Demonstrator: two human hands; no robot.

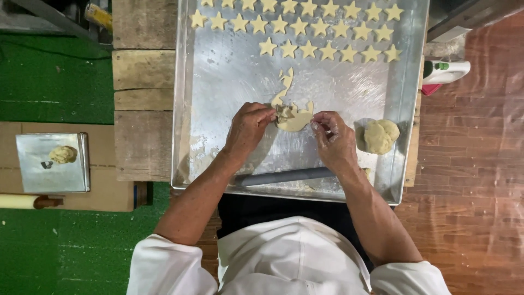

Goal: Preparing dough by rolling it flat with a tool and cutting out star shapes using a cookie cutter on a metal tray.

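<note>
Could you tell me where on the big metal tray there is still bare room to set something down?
Bare metal lies between the star cutouts and the hands, left of the dough scraps, and between the left hand and the tray wall. Crowded: the top rows, and around the dough ball.

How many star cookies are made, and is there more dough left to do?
Done: three rows of dough stars fill the top of the metal tray. In hand: the left hand and right hand gather the leftover dough scraps. Left: a dough ball waits uncut, with a grey roller nearby.
</note>
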